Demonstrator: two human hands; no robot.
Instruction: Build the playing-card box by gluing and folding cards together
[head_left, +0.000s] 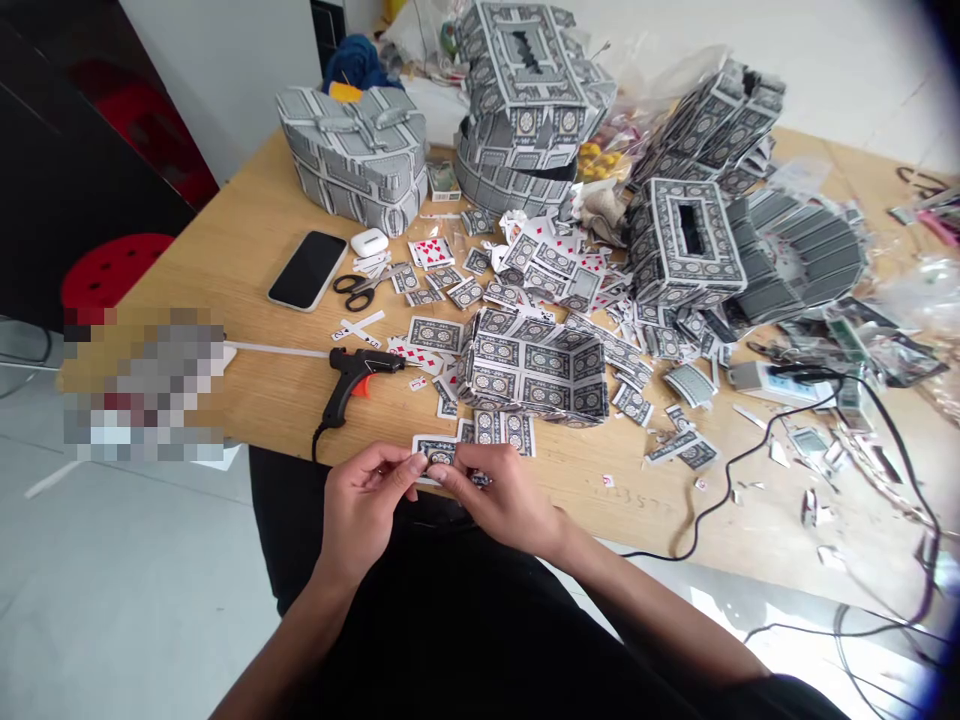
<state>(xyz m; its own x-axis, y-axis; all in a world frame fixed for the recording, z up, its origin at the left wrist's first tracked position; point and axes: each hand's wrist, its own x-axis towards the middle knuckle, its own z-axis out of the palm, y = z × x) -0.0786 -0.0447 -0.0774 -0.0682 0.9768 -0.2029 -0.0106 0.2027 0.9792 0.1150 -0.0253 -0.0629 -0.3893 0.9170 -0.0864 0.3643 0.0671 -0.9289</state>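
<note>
My left hand [367, 505] and my right hand [499, 500] meet at the table's front edge, thumbs and fingers pinched close together. Between them is a dark patterned playing card [437, 445], partly covered by my fingers. Just beyond, more cards [504, 433] lie face down in front of an open box made of playing cards [531, 365]. Left of this box, a black hot glue gun [356, 375] with an orange trigger lies on its side, a long white glue stick coming out of its back.
Scissors [358, 290], a phone [308, 270] and a white earphone case [370, 242] lie at the left. Card-made boxes [352, 160] and a tissue-box shape [686, 240] stand behind card scraps. A black cable [724, 490] runs from a power strip [780, 382] at right.
</note>
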